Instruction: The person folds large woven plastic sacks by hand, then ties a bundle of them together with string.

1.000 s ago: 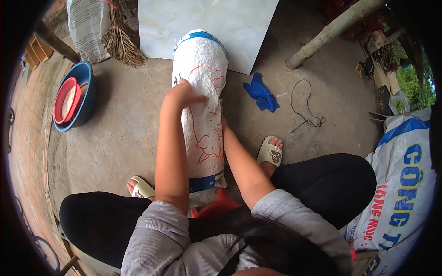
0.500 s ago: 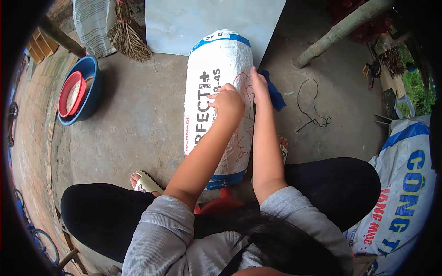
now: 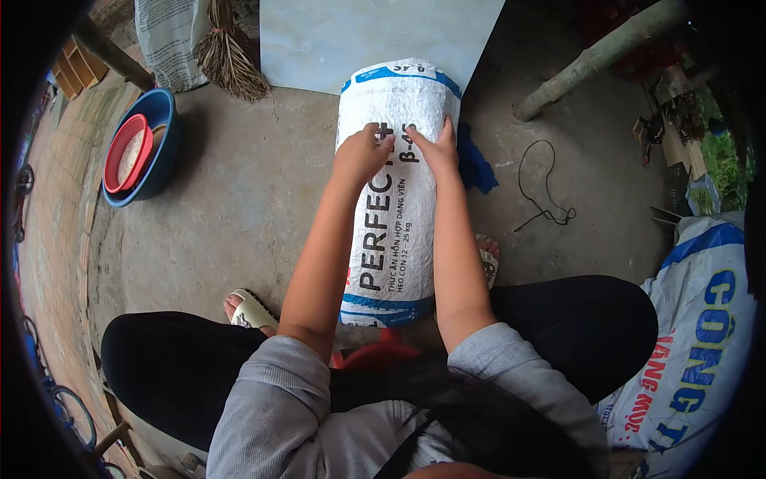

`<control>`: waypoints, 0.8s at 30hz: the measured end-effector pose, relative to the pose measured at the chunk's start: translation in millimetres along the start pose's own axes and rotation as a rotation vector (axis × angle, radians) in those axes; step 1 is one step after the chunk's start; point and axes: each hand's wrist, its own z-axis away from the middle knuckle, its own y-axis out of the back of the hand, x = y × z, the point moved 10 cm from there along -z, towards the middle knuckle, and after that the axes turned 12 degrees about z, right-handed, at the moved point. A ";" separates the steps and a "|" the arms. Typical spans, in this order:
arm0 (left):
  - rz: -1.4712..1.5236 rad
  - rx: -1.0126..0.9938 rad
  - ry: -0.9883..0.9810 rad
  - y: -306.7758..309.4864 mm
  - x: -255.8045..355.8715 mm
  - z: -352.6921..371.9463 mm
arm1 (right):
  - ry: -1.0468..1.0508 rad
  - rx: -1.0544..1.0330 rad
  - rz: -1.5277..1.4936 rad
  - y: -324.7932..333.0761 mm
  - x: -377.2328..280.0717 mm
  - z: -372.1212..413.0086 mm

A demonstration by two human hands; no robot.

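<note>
A white woven feed sack (image 3: 375, 207), printed "PERFECT" with blue bands at both ends, lies as a long bulging roll between my knees. My left hand (image 3: 361, 156) is on its upper left part, fingers bent and thumb pointing inward across the print. At the upper right edge, my right hand (image 3: 438, 150) has its thumb on top and its fingers along the side. Both hands grip the sack. A red plastic object (image 3: 377, 354) shows partly beneath the sack's near end.
A pale board (image 3: 367, 40) touches the sack's far end. To the left are a blue basin (image 3: 163, 148) holding a red basin (image 3: 128, 152) and a straw broom (image 3: 227, 60). Blue cloth (image 3: 476, 164), black cord (image 3: 550, 211), a wooden post (image 3: 598, 60) and a printed sack (image 3: 694, 335) are right.
The sack has rolled round, so its large print now faces up and the red line drawing is gone from view. My left hand has moved left and my right thumb has swung inward.
</note>
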 end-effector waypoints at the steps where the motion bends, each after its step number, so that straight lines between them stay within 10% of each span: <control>1: 0.000 -0.002 0.000 -6.2 -5.0 1.6 | -0.009 0.010 -0.002 2.3 1.5 1.0; 7: -0.439 0.381 -0.185 -42.3 -18.1 31.9 | -0.013 0.088 0.162 9.6 -10.4 15.7; 24: -0.656 0.324 -0.186 -93.8 -35.0 22.4 | -0.106 0.299 0.836 -8.6 15.7 58.6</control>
